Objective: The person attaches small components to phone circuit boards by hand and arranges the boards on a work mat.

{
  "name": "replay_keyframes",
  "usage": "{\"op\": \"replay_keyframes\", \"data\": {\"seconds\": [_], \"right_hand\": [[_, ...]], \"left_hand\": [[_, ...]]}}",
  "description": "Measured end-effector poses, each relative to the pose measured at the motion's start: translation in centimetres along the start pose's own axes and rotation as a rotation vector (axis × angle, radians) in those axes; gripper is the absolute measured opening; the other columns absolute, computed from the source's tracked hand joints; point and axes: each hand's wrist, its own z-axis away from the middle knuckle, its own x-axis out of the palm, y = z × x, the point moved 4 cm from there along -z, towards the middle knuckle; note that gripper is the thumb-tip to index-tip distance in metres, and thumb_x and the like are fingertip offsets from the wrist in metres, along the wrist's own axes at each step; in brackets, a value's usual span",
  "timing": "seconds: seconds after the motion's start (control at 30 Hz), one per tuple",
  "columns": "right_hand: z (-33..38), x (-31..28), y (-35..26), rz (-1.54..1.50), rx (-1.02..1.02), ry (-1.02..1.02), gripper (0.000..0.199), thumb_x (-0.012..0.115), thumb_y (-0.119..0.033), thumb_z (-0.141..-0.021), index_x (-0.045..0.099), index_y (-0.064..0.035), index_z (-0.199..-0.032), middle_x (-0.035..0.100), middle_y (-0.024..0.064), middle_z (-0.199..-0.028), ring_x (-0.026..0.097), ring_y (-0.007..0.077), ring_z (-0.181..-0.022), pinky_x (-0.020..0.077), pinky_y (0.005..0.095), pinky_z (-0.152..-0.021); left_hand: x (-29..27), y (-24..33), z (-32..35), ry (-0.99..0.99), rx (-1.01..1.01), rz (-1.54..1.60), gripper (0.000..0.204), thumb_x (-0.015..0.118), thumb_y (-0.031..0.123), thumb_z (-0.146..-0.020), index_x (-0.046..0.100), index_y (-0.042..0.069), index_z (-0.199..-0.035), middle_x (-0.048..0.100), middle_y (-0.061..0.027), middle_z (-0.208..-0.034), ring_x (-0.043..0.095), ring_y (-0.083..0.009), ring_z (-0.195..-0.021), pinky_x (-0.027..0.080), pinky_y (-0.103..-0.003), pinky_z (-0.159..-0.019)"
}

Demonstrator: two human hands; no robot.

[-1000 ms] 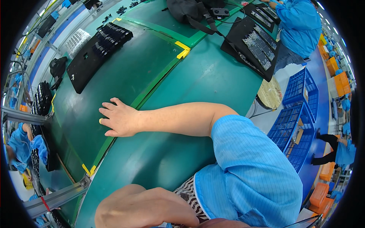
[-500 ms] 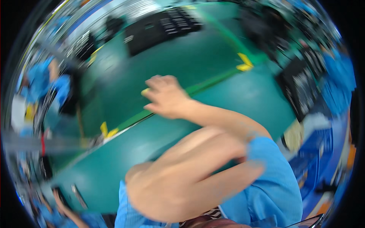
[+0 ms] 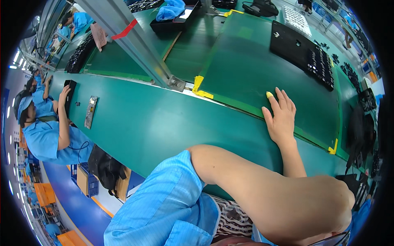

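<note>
My right hand (image 3: 283,119) lies palm down with its fingers apart on the edge of a green mat (image 3: 242,69); it holds nothing. A yellow cover wraps one of its fingertips. My left arm (image 3: 246,176), in a short blue sleeve, crosses in front of my body to the right, over the right forearm. It bends at the lower right, and its fingers are hidden. Beyond the right hand lies a black laptop keyboard cover (image 3: 293,47) with its keys toward the right. Neither hand touches it.
A metal post (image 3: 135,45) with red tape rises behind the bench (image 3: 156,119). Yellow tape (image 3: 199,87) marks the mat's corner. A white keyboard (image 3: 297,20) lies far right. At left, a co-worker (image 3: 57,131) touches a black box (image 3: 70,96) near a slim circuit board (image 3: 91,112).
The view has swung left, bringing the co-worker and post into clearer sight. The right hand stays open on the mat. The left arm now reaches farther right across my body.
</note>
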Motion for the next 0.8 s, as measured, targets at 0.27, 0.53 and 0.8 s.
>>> {"op": "replay_keyframes", "data": {"seconds": [0.27,0.53,0.8], "right_hand": [[-0.1,-0.1,0.2,0.012,0.01,-0.026,0.04,0.052,-0.029,-0.087,0.054,-0.0052,-0.119,0.043,0.0168,-0.132,0.036,0.0328,-0.125,0.0239,0.0442,-0.104],[-0.1,-0.3,0.2,0.018,0.029,-0.03,0.039,0.053,-0.027,-0.087,0.053,-0.0064,-0.12,0.044,0.0152,-0.132,0.036,0.0315,-0.125,0.0238,0.0436,-0.105],[-0.7,0.6,-1.1,-0.002,-0.051,-0.019,0.04,0.056,-0.02,-0.083,0.053,-0.0036,-0.119,0.046,0.0156,-0.131,0.041,0.0337,-0.122,0.03,0.0433,-0.101]], "left_hand": [[0.8,-2.1,-0.3,-0.176,0.029,0.315,0.014,0.051,0.017,-0.087,0.054,0.004,-0.093,0.053,-0.0157,-0.09,0.052,-0.0197,-0.074,0.044,-0.029,-0.064],[3.6,-4.0,-0.5,-0.31,0.094,0.918,0.023,0.051,0.024,-0.09,0.052,0.002,-0.096,0.051,-0.016,-0.09,0.05,-0.0212,-0.077,0.041,-0.029,-0.069],[4.8,-7.7,-1.4,-0.209,0.05,0.028,0.023,0.051,0.022,-0.089,0.051,0.0,-0.093,0.051,-0.0154,-0.087,0.05,-0.0243,-0.08,0.039,-0.033,-0.071]]}}
